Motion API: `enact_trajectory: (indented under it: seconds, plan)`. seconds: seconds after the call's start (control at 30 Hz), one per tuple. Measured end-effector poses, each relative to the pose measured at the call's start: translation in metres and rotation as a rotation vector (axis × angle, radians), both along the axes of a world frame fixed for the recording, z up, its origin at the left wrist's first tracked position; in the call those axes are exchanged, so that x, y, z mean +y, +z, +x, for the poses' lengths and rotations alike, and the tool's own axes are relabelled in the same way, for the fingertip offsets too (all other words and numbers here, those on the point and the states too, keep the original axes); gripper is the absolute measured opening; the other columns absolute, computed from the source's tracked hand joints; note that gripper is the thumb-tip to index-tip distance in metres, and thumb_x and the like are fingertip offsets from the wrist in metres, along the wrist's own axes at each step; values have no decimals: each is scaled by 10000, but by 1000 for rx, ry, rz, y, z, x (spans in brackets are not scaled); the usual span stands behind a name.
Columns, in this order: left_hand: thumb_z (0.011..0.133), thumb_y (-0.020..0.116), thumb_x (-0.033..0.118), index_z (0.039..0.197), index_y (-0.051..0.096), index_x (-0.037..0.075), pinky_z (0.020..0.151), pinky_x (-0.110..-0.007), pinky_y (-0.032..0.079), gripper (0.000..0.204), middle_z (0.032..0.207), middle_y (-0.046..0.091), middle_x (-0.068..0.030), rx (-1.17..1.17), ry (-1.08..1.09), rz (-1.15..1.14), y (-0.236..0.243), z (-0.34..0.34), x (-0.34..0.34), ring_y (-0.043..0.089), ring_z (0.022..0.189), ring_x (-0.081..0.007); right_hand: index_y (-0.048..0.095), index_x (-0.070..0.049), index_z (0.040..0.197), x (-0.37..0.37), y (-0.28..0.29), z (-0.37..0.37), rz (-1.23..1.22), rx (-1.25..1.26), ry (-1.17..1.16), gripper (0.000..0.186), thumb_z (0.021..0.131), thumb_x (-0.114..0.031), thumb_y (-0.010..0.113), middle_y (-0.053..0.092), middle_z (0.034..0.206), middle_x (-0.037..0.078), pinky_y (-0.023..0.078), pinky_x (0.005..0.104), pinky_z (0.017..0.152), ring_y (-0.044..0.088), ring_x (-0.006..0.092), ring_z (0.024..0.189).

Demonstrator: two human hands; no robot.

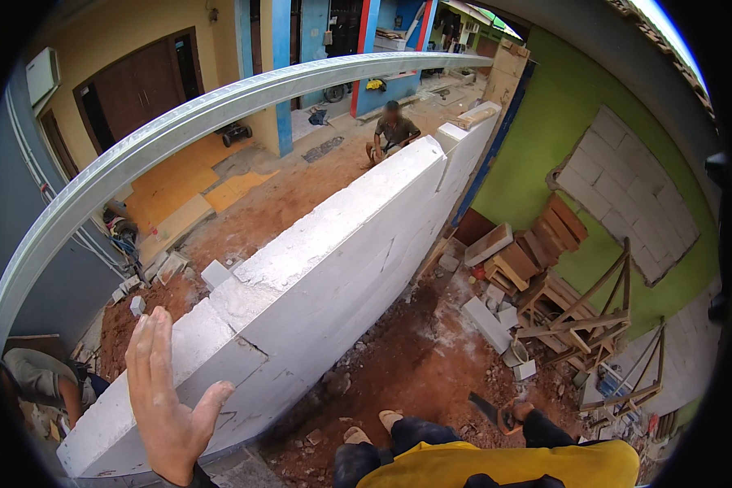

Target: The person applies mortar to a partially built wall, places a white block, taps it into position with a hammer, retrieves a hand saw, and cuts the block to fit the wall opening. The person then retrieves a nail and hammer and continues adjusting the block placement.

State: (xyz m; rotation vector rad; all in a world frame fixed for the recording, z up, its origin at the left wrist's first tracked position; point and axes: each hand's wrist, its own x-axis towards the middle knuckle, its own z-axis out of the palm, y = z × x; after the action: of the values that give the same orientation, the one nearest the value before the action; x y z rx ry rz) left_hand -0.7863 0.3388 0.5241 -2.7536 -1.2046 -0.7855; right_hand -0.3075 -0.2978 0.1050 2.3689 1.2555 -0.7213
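Note:
My left hand (169,398) is raised at the near end of a white block wall (333,281), fingers stretched upward and thumb spread. Nothing is in it, and whether its palm touches the wall I cannot tell. Low on the right, my right hand (522,411) is closed around the handle of a hand saw (485,409), whose dark blade points up and to the left. Light-coloured blocks form the wall, which runs from the lower left to the upper right with a rough top edge. One higher block (466,150) stands toward its far end.
A long metal beam (248,96) spans above the wall. One person (394,130) squats beyond it; another (45,378) bends at the lower left. Wooden trestles (586,317), stacked planks (545,236) and loose blocks (486,325) crowd the right side. Red soil (398,358) lies by my feet.

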Motion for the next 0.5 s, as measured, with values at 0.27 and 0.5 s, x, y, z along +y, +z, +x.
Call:
enact_trajectory:
  seconds: [0.27,0.5]
  plan:
    - [821,836,550,1561,495,-16,1175,-519,387,992,1495,591,-220,107,-58,-187,-35,74,50,519,1399,-409,751,-69,987,56,8,-29,-78,509,-841,419,1124,-398,530,718,723,87,552,394,690,692,245,658]
    - [925,772,439,1581,490,17,1152,-498,411,829,1497,588,-246,155,12,-208,-33,82,48,545,1364,-407,759,-89,1225,44,4,-50,-135,401,-745,450,1123,-440,497,762,850,95,559,356,704,721,244,763]
